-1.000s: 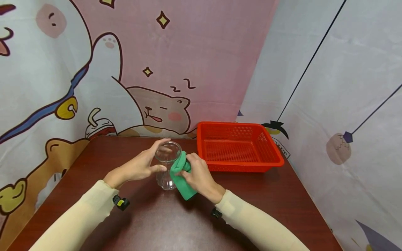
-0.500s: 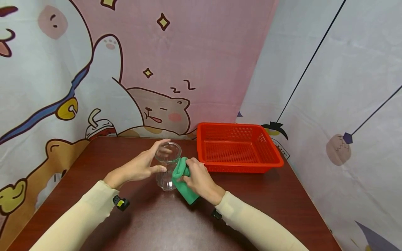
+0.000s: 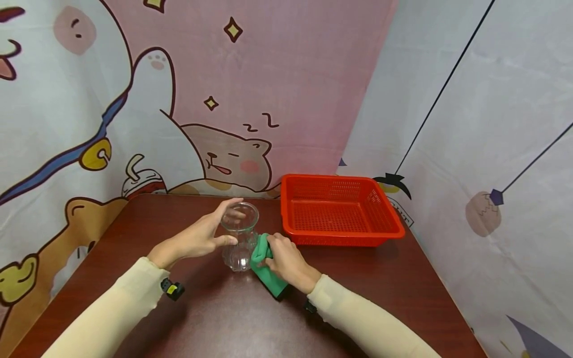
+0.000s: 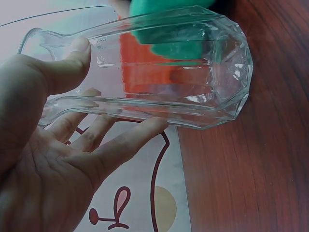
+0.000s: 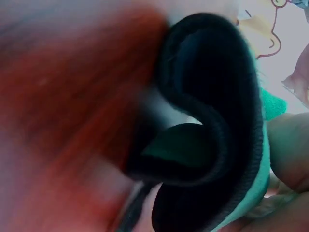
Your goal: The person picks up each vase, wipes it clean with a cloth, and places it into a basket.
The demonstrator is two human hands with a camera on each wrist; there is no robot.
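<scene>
A clear glass vase (image 3: 236, 256) with a flared rim and faceted base stands upright on the brown table. My left hand (image 3: 201, 234) holds it near the neck, thumb on the near side and fingers reaching round behind. Through the glass of the vase (image 4: 108, 77), the left wrist view shows the thumb pressed on the narrow part. In my right hand (image 3: 290, 261) is a folded green cloth (image 3: 273, 278), gripped against the vase's right side, low on its body. The right wrist view shows the cloth's dark edging (image 5: 260, 145) and folded layers close up; the vase is hidden there.
A red perforated plastic basket (image 3: 340, 233) stands at the back right, just beyond my right hand. The brown table (image 3: 215, 318) ends at fabric backdrops with cartoon prints, behind and along the right side.
My right hand has slid the green cloth down the vase's right side, from just below the rim toward the lower body, and slightly right. My left hand and the vase stay put.
</scene>
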